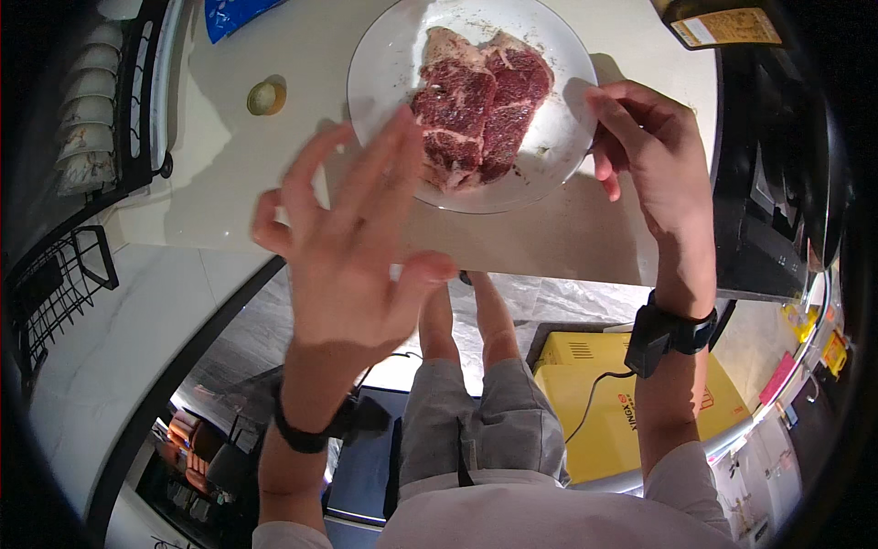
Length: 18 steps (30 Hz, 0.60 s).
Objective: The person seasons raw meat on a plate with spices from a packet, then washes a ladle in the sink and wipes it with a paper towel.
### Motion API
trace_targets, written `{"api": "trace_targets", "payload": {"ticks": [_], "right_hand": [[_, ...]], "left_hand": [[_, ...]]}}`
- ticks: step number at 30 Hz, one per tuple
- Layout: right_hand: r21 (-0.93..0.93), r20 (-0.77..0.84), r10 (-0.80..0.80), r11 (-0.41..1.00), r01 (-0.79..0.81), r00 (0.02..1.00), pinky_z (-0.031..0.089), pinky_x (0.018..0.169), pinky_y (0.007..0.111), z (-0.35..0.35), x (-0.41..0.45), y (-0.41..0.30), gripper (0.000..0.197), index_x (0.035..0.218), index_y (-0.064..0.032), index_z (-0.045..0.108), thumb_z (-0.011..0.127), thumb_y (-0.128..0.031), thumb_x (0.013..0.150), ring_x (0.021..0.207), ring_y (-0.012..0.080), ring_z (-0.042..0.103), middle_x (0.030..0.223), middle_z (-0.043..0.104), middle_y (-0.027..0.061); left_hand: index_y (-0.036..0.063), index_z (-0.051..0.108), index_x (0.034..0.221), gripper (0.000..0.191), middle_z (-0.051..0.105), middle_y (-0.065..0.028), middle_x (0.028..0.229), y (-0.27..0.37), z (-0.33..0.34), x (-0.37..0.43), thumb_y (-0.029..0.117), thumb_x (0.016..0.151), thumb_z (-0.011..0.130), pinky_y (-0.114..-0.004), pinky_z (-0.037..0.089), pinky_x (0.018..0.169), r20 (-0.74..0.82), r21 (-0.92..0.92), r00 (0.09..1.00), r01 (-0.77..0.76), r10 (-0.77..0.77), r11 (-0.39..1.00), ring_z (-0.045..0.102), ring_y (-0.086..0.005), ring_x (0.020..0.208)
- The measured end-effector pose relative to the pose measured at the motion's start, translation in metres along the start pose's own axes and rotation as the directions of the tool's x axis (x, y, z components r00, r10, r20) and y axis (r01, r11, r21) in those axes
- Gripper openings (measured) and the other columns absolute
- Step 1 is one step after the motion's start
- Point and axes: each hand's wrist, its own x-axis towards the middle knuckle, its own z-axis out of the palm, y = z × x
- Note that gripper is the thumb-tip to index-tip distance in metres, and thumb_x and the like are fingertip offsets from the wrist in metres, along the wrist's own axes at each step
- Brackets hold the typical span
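Two raw beef steaks [456, 96] lie side by side on a round plate [384, 62] with a glassy rim. Dark seasoning flecks cover the meat and are scattered over the plate. My left hand [350, 240] hovers over the plate's near left edge, empty and slightly blurred, its fingers spread and its fingertips close to the meat. At the plate's right edge is my right hand [641, 147], thumb and fingers pinching the rim. A small round cap [262, 99] rests on the countertop [212, 178] to the left of the plate.
A blue packet [236, 15] lies at the back left. Stacked bowls [89, 103] stand in a black rack on the left. A dark container [727, 27] with an orange label and a black appliance [761, 206] are at right. Below the counter stands a yellow box [597, 398].
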Motion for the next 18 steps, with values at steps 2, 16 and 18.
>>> {"api": "trace_targets", "payload": {"ticks": [2, 16, 18], "right_hand": [[-0.010, 0.002, 0.032, 0.999, -0.032, 0.999, 0.043, 0.043, 0.019, -0.002, 0.001, -0.001, 0.019, 0.102, 0.0044, 0.069, 0.059, -0.012, 0.100, 0.049, 0.0063, 0.057, 0.065, 0.063, 0.0043], [-0.041, -0.074, 0.057, 0.997, -0.060, 0.996, 0.044, 0.042, 0.021, 0.008, -0.004, -0.004, 0.022, 0.100, 0.0065, 0.068, 0.059, -0.013, 0.100, 0.047, 0.0077, 0.057, 0.060, 0.062, 0.0056], [-0.034, -0.079, 0.067, 0.997, -0.070, 0.995, 0.044, 0.042, 0.021, 0.009, -0.003, -0.005, 0.022, 0.100, 0.0066, 0.068, 0.059, -0.013, 0.100, 0.047, 0.0078, 0.057, 0.060, 0.062, 0.0056]], "left_hand": [[0.0085, 0.053, 0.143, 0.086, 0.055, -0.0027, 0.147, 0.019, 0.004, -0.006, 0.069, 0.098, 0.011, -0.043, 0.019, 0.108, 0.041, 0.032, 0.998, 0.044, -0.046, 0.999, 0.040, -0.0279, 0.136], [0.0019, 0.041, 0.149, 0.089, 0.039, -0.0159, 0.154, 0.081, 0.006, -0.010, 0.072, 0.096, 0.027, -0.055, 0.020, 0.101, 0.155, 0.009, 0.940, 0.306, -0.304, 0.952, 0.028, -0.0368, 0.141], [0.0012, 0.042, 0.148, 0.089, 0.040, -0.0162, 0.152, 0.086, 0.003, -0.009, 0.071, 0.096, 0.027, -0.056, 0.020, 0.101, 0.166, 0.006, 0.934, 0.320, -0.317, 0.947, 0.027, -0.0372, 0.141]]}}
